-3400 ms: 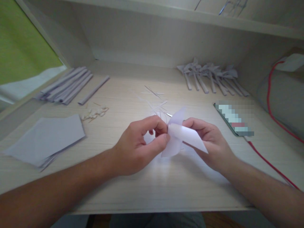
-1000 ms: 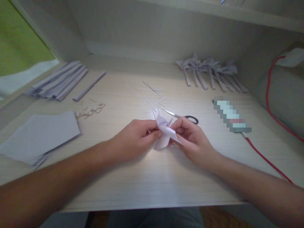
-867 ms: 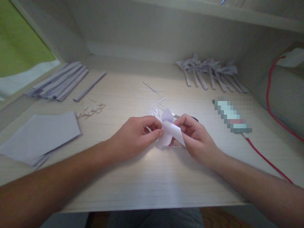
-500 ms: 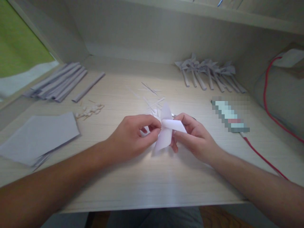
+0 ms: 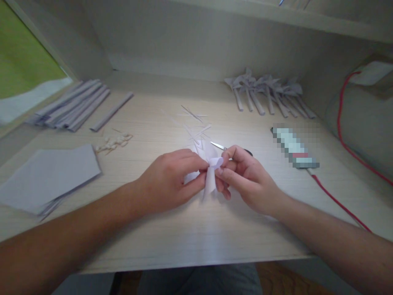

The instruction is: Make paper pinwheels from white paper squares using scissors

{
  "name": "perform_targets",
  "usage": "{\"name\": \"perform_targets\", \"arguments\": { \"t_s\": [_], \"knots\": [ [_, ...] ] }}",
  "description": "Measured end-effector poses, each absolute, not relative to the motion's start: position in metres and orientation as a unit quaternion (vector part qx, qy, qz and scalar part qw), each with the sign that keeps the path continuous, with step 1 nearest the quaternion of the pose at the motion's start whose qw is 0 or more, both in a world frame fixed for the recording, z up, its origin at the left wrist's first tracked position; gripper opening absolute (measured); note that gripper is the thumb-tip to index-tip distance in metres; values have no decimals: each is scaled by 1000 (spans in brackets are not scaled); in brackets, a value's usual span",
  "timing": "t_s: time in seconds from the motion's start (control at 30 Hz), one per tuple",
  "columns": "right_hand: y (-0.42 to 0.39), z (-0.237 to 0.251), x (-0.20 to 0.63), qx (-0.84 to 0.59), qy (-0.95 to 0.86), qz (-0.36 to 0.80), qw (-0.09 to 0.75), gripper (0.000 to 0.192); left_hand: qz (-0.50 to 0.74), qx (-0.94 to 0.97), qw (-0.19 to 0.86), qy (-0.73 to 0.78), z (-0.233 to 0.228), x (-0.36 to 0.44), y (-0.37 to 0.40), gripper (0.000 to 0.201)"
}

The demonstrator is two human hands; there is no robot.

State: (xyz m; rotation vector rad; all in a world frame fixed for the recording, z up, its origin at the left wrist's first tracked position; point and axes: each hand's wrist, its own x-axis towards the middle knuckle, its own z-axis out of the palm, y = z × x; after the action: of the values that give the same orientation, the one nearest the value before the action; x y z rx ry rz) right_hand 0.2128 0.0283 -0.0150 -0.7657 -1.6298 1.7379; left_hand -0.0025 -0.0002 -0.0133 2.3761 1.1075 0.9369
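Both hands pinch one folded paper piece [image 5: 211, 176]: left hand [image 5: 172, 180] and right hand [image 5: 245, 178] closed on it; scissors [image 5: 229, 149] just behind grip.

Rolled paper tubes [image 5: 72, 108], sheet stack [image 5: 50, 177], perhaps toothpicks [image 5: 113, 143], scissors [image 5: 229, 149], finished pinwheels [image 5: 267, 95], red cable [image 5: 337, 196].

left hand [image 5: 172, 178]: bare, no sleeve | right hand [image 5: 248, 180]: bare, no sleeve
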Motion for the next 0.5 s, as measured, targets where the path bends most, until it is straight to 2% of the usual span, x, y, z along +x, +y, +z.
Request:
{"name": "perform_targets", "arguments": {
  "t_s": [0.1, 0.3, 0.5],
  "knots": [
    [30, -11, 215, -316, -657, 599, 330, 11, 352, 812, 221, 411, -12, -3, 1, 14],
    [30, -7, 220, -357, -777, 390, 341, 10, 354, 775, 300, 429, -9, -2, 2, 13],
    [28, -11, 218, -336, -787, 377, 355, 9, 342, 781, 298, 430, -4, 1, 1, 16]
  ]
}}
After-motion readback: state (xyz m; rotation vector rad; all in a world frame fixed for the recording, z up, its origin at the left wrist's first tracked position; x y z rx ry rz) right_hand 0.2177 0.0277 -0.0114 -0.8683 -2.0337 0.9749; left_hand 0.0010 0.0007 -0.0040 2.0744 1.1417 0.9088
